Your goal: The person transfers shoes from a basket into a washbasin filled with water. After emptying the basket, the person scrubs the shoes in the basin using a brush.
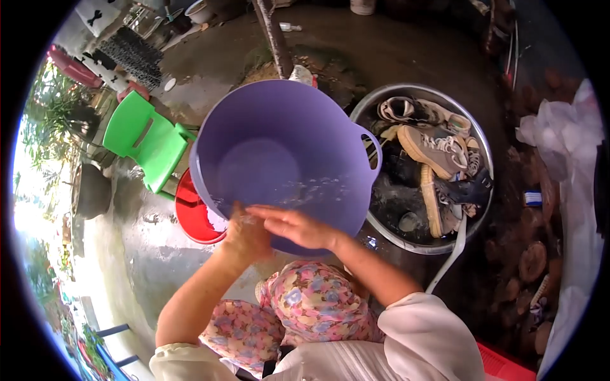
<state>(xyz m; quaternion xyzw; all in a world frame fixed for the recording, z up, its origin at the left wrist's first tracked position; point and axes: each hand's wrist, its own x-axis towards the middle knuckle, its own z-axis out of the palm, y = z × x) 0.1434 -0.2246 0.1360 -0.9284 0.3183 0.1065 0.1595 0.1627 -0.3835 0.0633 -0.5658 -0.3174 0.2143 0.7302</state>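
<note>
Left hand [244,236] at purple tub [259,168], grip unclear; right hand [293,227] flat, fingers straight. Light touch, splashes kept inside rim!

A wet concrete floor [143,254], grey and shiny, darkens to brown toward the far side. A small green plastic chair [147,141] stands at the left, a slim trunk [273,38] rises at the far side, and bright daylight washes over the leafy plants [47,127] along the left edge.
</note>
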